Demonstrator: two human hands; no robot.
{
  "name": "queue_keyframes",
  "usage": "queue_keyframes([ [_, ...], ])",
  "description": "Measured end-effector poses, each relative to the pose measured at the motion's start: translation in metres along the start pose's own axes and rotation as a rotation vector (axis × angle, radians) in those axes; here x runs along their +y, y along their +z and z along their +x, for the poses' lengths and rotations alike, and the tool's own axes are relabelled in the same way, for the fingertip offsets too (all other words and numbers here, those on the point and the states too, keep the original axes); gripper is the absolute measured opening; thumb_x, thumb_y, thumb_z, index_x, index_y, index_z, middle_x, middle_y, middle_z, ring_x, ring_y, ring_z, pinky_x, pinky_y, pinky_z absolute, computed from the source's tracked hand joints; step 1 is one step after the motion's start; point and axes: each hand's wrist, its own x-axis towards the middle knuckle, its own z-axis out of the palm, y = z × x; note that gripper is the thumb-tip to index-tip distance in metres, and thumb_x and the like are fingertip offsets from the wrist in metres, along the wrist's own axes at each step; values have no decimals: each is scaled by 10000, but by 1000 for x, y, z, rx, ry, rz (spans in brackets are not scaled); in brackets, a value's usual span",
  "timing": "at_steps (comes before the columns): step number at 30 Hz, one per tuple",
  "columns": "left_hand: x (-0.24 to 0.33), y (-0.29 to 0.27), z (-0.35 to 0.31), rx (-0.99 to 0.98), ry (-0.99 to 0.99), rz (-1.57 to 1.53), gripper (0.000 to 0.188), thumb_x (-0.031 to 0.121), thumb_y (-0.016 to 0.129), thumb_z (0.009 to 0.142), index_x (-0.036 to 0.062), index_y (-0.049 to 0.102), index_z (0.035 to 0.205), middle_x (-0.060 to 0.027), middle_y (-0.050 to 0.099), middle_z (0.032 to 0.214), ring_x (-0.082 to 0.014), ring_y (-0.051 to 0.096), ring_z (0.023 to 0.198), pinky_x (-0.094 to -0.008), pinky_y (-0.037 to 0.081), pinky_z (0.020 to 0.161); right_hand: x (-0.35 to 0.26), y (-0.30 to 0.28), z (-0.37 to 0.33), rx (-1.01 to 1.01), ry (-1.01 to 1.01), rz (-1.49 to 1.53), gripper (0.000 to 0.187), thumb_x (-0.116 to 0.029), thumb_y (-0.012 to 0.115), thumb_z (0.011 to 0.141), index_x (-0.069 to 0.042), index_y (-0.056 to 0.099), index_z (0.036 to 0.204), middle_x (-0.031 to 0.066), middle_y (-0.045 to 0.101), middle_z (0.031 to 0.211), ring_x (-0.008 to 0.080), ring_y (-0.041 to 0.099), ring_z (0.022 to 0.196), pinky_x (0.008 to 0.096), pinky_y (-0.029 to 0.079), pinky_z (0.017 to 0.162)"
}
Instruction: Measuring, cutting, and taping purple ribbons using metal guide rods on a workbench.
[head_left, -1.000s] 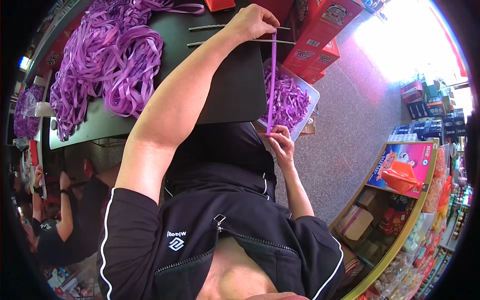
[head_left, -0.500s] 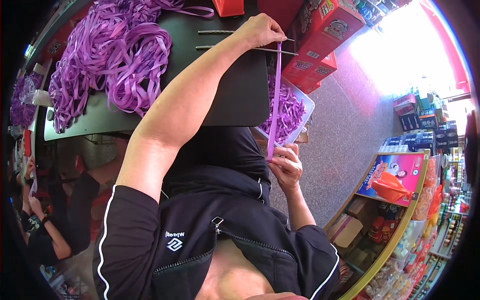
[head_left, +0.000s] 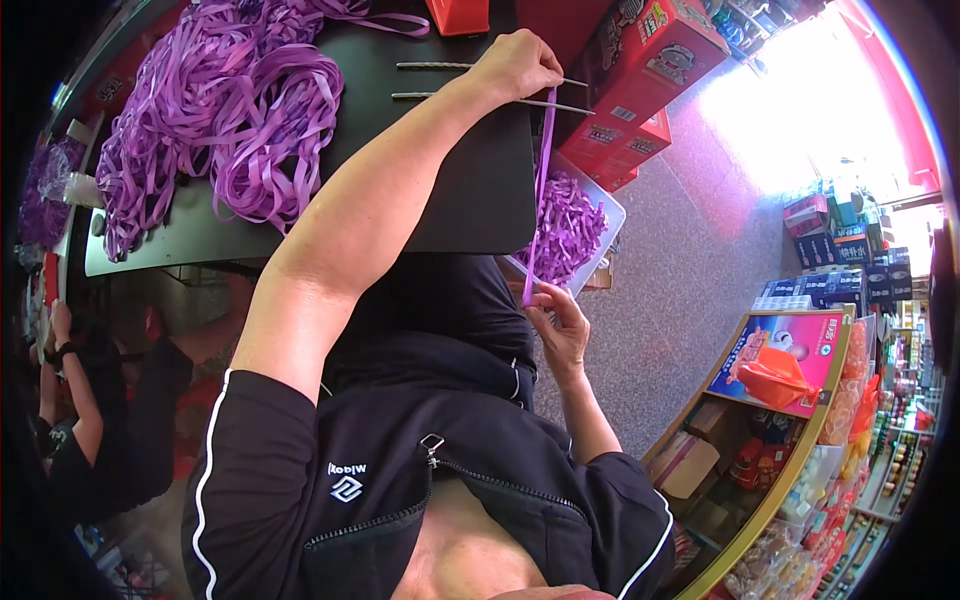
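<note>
A narrow purple ribbon (head_left: 541,195) runs taut from one of my hands to the other, past the table's right edge. My left hand (head_left: 518,66) pinches its upper end beside two thin metal rods (head_left: 425,96) that lie across the table corner and stick out past it. The ribbon passes at the rods, though I cannot tell whether it loops round them. Lower down, near my lap, my right hand (head_left: 562,322) holds the other end between thumb and fingers. Just beyond that hand, a white tub (head_left: 618,212) holds many short purple ribbon pieces (head_left: 572,228).
A big tangled heap of purple ribbon (head_left: 230,110) covers the left of the dark table (head_left: 470,190). A red container (head_left: 458,14) stands at its far edge. Red cartons (head_left: 650,60) are stacked right of the table. A display cabinet (head_left: 770,350) stands at right. Another person (head_left: 85,400) sits at far left.
My right hand has shifted slightly left with the ribbon's lower end, and my left hand a little left too. At far left, the other person's hands have moved.
</note>
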Motion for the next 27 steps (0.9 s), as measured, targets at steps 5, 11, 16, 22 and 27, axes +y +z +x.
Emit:
queue_keyframes([
  [5,3,-1,-1,-9,-36,-15,236,243,690,748,76,739,907,-99,696,791,-183,659,723,-303,504,692,-28,-8,0,-35,-254,-36,278,17,735,719,-50,657,978,32,692,835,159,569,820,311,419,790],
  [11,-1,-4,0,-14,-15,2,237,260,698,745,88,741,902,-96,694,783,-186,657,721,-304,500,699,-81,-23,22,-56,-617,-55,202,-149,787,718,-105,657,867,30,690,733,167,540,741,330,366,747],
  [16,0,-2,-1,-16,-29,-25,235,260,697,747,89,742,901,-103,697,792,-194,659,720,-311,501,704,-114,-16,53,24,-777,72,148,-194,745,776,-140,645,871,21,681,719,196,487,743,364,355,756],
  [22,-3,-4,0,-45,-17,-39,220,240,680,767,88,739,914,-99,704,842,-205,670,768,-310,505,736,-164,-25,138,-134,-994,225,233,-170,572,902,-15,591,1075,173,630,997,292,519,1153,495,303,1053],
  [27,-12,1,3,-25,95,-44,227,162,653,782,51,707,972,-108,707,888,-224,681,849,-309,513,788,-225,-3,243,-164,-918,247,453,-280,387,984,64,463,1269,195,608,1143,256,573,1023,441,349,1008],
])
